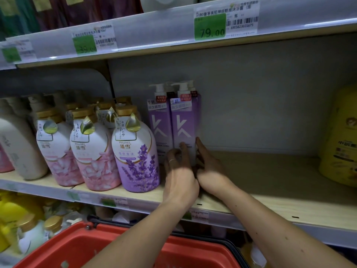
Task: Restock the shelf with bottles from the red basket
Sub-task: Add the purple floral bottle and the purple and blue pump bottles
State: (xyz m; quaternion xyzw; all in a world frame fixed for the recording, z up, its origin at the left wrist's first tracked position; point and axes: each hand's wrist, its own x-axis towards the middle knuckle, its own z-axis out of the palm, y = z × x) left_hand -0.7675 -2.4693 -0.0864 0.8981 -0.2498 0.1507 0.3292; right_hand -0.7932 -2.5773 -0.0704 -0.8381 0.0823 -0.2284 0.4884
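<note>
Red basket [119, 246] fills the bottom of the view, directly under both forearms. Above it, on the wooden shelf [270, 182], a tall lilac pump bottle [183, 130] stands upright — its long axis vertical — pressed beside a matching one at its left. Its base is bracketed by the left hand [178, 176] and right hand [209, 169], fingers spread against it, not clamped. Bare shelf lies to the right.
</note>
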